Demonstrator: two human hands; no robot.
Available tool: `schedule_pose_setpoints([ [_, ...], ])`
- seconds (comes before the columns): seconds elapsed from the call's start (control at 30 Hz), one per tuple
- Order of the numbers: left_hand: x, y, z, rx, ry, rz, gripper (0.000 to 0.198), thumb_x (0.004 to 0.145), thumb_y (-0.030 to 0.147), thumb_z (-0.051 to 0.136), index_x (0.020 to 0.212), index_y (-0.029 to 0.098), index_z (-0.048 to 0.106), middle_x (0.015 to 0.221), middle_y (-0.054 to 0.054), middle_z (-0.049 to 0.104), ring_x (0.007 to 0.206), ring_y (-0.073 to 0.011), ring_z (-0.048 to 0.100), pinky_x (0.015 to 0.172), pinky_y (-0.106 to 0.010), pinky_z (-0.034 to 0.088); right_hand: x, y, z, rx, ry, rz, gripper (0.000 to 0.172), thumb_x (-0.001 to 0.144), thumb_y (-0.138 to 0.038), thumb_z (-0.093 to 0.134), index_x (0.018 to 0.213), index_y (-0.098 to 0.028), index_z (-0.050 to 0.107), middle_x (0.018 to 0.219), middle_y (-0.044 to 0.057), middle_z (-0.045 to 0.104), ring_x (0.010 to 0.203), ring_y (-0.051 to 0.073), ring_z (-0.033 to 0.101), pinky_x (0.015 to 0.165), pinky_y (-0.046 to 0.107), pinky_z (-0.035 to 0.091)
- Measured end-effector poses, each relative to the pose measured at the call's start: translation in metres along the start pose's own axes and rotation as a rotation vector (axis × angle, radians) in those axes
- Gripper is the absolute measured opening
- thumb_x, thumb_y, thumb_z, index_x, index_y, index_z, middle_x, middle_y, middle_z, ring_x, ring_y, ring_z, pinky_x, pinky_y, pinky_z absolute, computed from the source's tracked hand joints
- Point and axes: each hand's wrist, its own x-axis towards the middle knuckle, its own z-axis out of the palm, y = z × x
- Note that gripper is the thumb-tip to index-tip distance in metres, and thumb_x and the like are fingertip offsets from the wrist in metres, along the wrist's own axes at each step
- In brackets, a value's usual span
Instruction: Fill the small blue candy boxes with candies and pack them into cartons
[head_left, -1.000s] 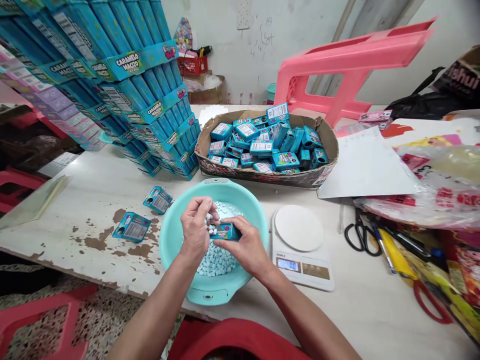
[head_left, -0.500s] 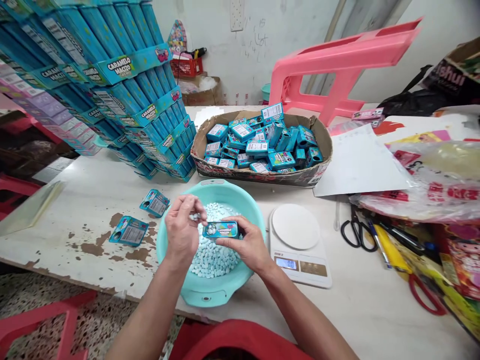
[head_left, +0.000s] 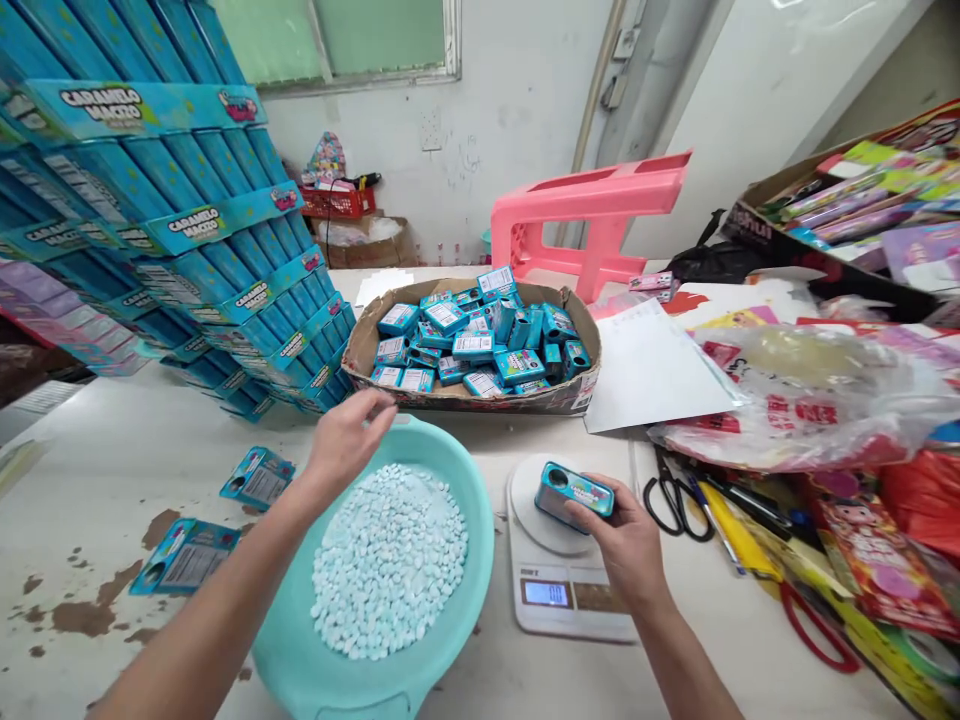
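My right hand [head_left: 626, 535] grips a small blue candy tin [head_left: 574, 493] by its right end, thumb on the near side. The tin is just over the round plate of a white kitchen scale [head_left: 544, 520]; whether it touches the plate I cannot tell. Its top has a round dark hole, and the display reads 0.0. My left hand [head_left: 352, 435], fingers bent and apart with nothing visible in them, hovers by the far left rim of a turquoise basin [head_left: 480, 520]. Pale blue candies [head_left: 390, 560] lie in the basin. Beyond it stands a cardboard box [head_left: 480, 402] of similar tins.
Two blue tins [head_left: 187, 555] lie on the table, left of the basin. Stacked display boxes [head_left: 217, 225] rise at the left. Scissors [head_left: 675, 500], pens and plastic bags [head_left: 810, 400] crowd the right side. A pink stool [head_left: 592, 205] lies behind the box.
My right hand has carried the tin from above the basin rightward to the scale. My left hand has left the tin and moved toward the basin's far rim. The view has shifted.
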Motion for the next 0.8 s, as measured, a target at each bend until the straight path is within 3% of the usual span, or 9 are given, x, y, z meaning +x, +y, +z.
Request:
schedule_pose_setpoints([
  [0.1, 0.092, 0.026, 0.041, 0.221, -0.137, 0.192, 0.034, 0.085, 0.032, 0.049, 0.116, 0.021, 0.056, 0.114, -0.008, 0.061, 0.102, -0.0231, 0.057, 0.083, -0.031, 0.045, 0.008, 0.013, -0.003, -0.037, -0.007, -0.013, 0.047, 0.064, -0.037, 0.077, 0.104, -0.020, 0.060, 0.103, 0.008, 0.065, 0.093, 0.024, 0.062, 0.085, 0.040, 0.051],
  [0.2, 0.160, 0.042, 0.096, 0.366, -0.369, 0.275, 0.067, 0.075, 0.027, 0.063, 0.136, 0.020, 0.038, 0.134, -0.014, 0.046, 0.118, -0.0293, 0.046, 0.092, -0.039, 0.042, 0.007, 0.015, -0.016, 0.007, -0.005, -0.132, 0.058, 0.065, -0.036, 0.077, 0.117, -0.022, 0.055, 0.128, 0.011, 0.054, 0.120, 0.028, 0.049, 0.101, 0.045, 0.040],
  [0.3, 0.191, 0.047, 0.142, 0.360, -0.450, 0.290, 0.085, 0.065, 0.020, 0.071, 0.141, 0.020, 0.031, 0.143, -0.017, 0.036, 0.125, -0.0339, 0.038, 0.093, -0.044, 0.040, -0.002, 0.013, -0.045, 0.016, 0.140, -0.172, 0.055, 0.072, -0.036, 0.071, 0.121, -0.022, 0.052, 0.132, 0.011, 0.050, 0.126, 0.027, 0.043, 0.106, 0.049, 0.032],
  [0.43, 0.203, 0.047, 0.166, 0.389, -0.322, 0.239, 0.066, 0.076, 0.012, 0.062, 0.136, 0.011, 0.034, 0.128, -0.020, 0.050, 0.115, -0.0262, 0.047, 0.091, -0.045, 0.041, -0.023, 0.010, -0.081, -0.071, 0.352, -0.072, 0.036, 0.075, -0.032, 0.070, 0.106, -0.019, 0.061, 0.110, 0.010, 0.062, 0.106, 0.024, 0.058, 0.101, 0.050, 0.037],
  [0.5, 0.206, 0.049, 0.159, 0.380, -0.272, 0.203, 0.052, 0.081, 0.014, 0.056, 0.129, 0.004, 0.038, 0.118, -0.019, 0.057, 0.107, -0.0232, 0.053, 0.088, -0.048, 0.042, -0.031, 0.008, -0.087, -0.091, 0.386, -0.047, 0.031, 0.073, -0.032, 0.072, 0.100, -0.018, 0.063, 0.103, 0.009, 0.065, 0.098, 0.022, 0.061, 0.098, 0.049, 0.041],
  [0.57, 0.202, 0.053, 0.138, 0.381, -0.241, 0.178, 0.043, 0.088, 0.024, 0.049, 0.120, -0.003, 0.041, 0.112, -0.017, 0.060, 0.103, -0.0221, 0.058, 0.086, -0.046, 0.044, -0.035, 0.003, -0.083, -0.109, 0.406, -0.053, 0.028, 0.073, -0.031, 0.072, 0.096, -0.017, 0.064, 0.097, 0.008, 0.065, 0.092, 0.022, 0.062, 0.094, 0.048, 0.044],
  [0.67, 0.176, 0.057, 0.082, 0.297, -0.110, 0.231, 0.046, 0.090, 0.041, 0.042, 0.113, 0.003, 0.052, 0.115, -0.009, 0.060, 0.106, -0.0245, 0.058, 0.086, -0.036, 0.046, -0.040, -0.016, -0.068, -0.146, 0.395, -0.139, 0.024, 0.075, -0.028, 0.070, 0.096, -0.018, 0.064, 0.095, 0.008, 0.066, 0.090, 0.021, 0.062, 0.090, 0.045, 0.046],
  [0.73, 0.140, 0.057, 0.035, 0.086, -0.007, 0.326, 0.039, 0.082, 0.037, 0.059, 0.116, 0.016, 0.056, 0.118, -0.003, 0.060, 0.106, -0.0274, 0.057, 0.085, -0.036, 0.047, -0.044, -0.034, -0.055, -0.149, 0.348, -0.251, 0.021, 0.076, -0.024, 0.068, 0.096, -0.019, 0.064, 0.096, 0.008, 0.065, 0.092, 0.022, 0.061, 0.089, 0.044, 0.046],
  [0.8, 0.094, 0.057, -0.008, -0.106, -0.028, 0.318, 0.049, 0.076, 0.032, 0.068, 0.122, 0.024, 0.054, 0.111, -0.001, 0.062, 0.093, -0.0240, 0.061, 0.082, -0.037, 0.048, -0.052, -0.051, -0.042, -0.135, 0.280, -0.376, 0.020, 0.077, -0.020, 0.067, 0.097, -0.021, 0.064, 0.096, 0.007, 0.064, 0.093, 0.022, 0.061, 0.089, 0.044, 0.046],
])
